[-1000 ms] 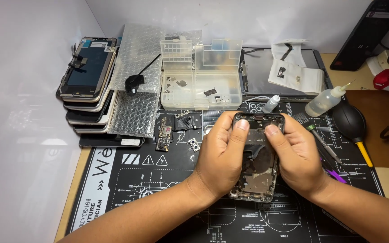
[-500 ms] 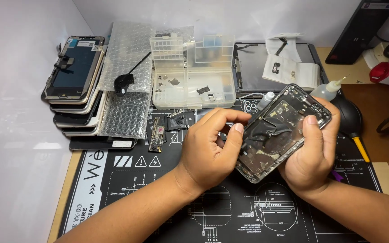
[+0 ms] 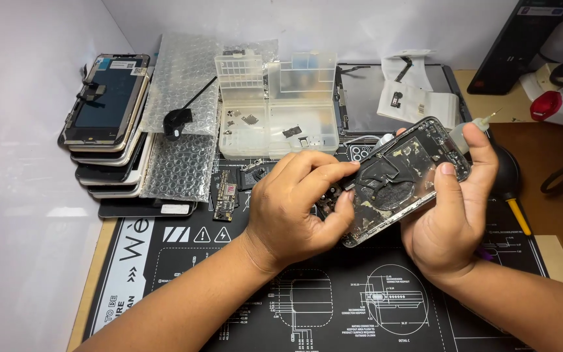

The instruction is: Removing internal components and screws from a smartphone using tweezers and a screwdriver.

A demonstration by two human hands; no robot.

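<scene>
At centre of black repair mat (image 3: 164, 261): opened phone housing (image 3: 402, 179) held clear of mat, tilted, top end raised toward 2 o'clock, inner side facing camera. Right hand (image 3: 454, 215) closed around housing's right edge, thumb pressed on frame near top corner, fingers wrapped behind. Left hand (image 3: 301, 202) curled at housing's lower-left end, at 9 o'clock of it, forefinger and thumb pinched on something small at frame edge; pinched item too small to identify.

Step in hand, by judgement: picking at or lifting a small internal part near housing's lower end. Next move calls for steady support from right hand and a fine, controlled pull, without bending thin flex parts.

Beyond housing at 11 o'clock: clear plastic parts tray (image 3: 278, 104) with small components. At 9 o'clock of tray: stack of phone screens (image 3: 105, 124) and bubble wrap (image 3: 180, 111).

Against frame one second earlier: housing then low over mat, long axis toward 12 o'clock, both hands gripping top end. Now raised, rotated toward 2 o'clock, left hand moved to lower end. Half a second earlier: tilt already similar.
</scene>
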